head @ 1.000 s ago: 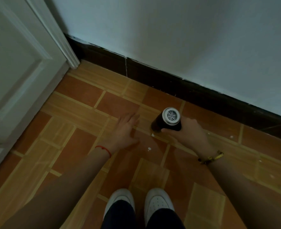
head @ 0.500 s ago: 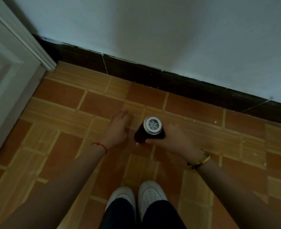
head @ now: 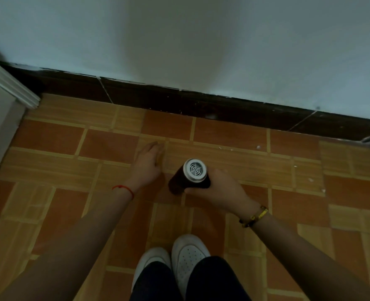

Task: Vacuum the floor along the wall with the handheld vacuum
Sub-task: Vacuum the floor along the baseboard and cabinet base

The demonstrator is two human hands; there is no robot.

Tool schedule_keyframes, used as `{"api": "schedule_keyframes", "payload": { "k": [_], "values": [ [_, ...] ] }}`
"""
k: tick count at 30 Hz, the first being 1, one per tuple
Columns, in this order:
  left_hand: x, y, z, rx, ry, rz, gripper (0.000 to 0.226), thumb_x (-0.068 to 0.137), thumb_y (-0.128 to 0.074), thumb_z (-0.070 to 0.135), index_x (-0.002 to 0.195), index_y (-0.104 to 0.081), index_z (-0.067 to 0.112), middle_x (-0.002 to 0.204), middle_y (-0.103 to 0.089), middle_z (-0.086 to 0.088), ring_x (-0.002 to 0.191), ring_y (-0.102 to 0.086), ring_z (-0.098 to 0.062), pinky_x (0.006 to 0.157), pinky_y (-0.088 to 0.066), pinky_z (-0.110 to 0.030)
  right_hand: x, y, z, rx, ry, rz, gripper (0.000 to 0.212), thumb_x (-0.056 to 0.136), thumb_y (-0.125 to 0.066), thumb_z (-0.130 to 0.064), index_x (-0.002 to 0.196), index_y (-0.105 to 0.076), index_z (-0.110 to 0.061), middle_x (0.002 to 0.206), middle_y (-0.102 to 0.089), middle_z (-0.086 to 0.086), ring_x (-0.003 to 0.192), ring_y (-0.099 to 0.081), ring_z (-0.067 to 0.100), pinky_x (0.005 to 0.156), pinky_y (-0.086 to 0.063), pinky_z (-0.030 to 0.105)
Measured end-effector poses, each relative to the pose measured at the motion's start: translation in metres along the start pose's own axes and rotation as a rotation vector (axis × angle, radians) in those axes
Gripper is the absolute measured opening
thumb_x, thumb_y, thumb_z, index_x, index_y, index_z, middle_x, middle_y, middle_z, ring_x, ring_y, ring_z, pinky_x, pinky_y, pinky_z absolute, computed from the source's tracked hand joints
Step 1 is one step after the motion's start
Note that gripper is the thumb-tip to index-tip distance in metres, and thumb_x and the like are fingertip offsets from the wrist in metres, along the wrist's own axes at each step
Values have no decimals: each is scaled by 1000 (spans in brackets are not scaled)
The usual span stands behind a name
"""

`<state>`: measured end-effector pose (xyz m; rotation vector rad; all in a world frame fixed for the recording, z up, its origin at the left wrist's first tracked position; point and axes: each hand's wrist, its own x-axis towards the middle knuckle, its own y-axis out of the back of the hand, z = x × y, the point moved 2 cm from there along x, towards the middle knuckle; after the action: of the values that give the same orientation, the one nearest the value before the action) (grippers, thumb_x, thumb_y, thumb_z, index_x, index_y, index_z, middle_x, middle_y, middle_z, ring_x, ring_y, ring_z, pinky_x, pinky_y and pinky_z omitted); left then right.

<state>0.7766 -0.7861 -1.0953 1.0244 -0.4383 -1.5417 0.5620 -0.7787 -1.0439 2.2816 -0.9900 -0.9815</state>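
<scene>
Mid-pass, by my reckoning: the tiled floor [head: 223, 135] near the door frame [head: 12, 92] looks free of specks, while white crumbs [head: 258, 147] lie scattered to the right along the dark baseboard [head: 201, 103], so that stretch is left to do. Right hand [head: 218, 192] wrapped closed round the dark handheld vacuum [head: 188, 177], nozzle end down on the tiles just short of the wall, grilled rear cap facing up. Left hand [head: 148, 164] empty, fingers loosely spread, palm down at floor level just beside the vacuum; whether it touches the tiles I cannot tell.

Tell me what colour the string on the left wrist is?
Red string, clearest in the head view.
</scene>
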Motion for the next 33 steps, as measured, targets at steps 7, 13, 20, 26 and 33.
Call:
{"api": "schedule_keyframes", "payload": {
  "k": [7,13,20,26,33],
  "values": [
    [6,-24,34,18,-83,-97,72,86,-55,-4,151,-31,16,160,-23,-11,149,-18,-29,121,-22,-48,-9,39,44,126,-200,257,47,78,-74,-45,116,-64,-19,94,-68,-4,79,-62,1,63,-47,15],
    [16,-41,52,44,-145,-135,69,85,-59,3,148,-35,16,157,-30,-12,147,-23,-31,120,-24,-48,-5,70,78,114,-290,471,49,80,-72,-46,116,-61,-15,94,-71,4,73,-66,19,59,-48,26],
    [25,-46,63,66,-212,-118,65,83,-59,2,145,-41,13,157,-31,-14,146,-24,-32,119,-22,-51,5,86,92,11,-293,527,55,77,-73,-51,114,-62,-13,91,-72,3,75,-68,19,52,-40,18],
    [28,-55,78,79,-227,-136,71,86,-63,8,150,-33,14,159,-25,-12,148,-19,-30,120,-19,-51,4,74,87,48,-235,458,56,78,-71,-50,121,-60,-16,97,-71,4,74,-64,15,61,-49,25],
    [32,-60,85,108,-208,-111,78,85,-67,10,152,-26,13,158,-27,-12,148,-20,-29,122,-18,-47,-1,78,92,-7,-275,567,62,78,-70,-53,126,-57,-16,110,-69,5,96,-65,20,68,-47,27]
  ]
}}
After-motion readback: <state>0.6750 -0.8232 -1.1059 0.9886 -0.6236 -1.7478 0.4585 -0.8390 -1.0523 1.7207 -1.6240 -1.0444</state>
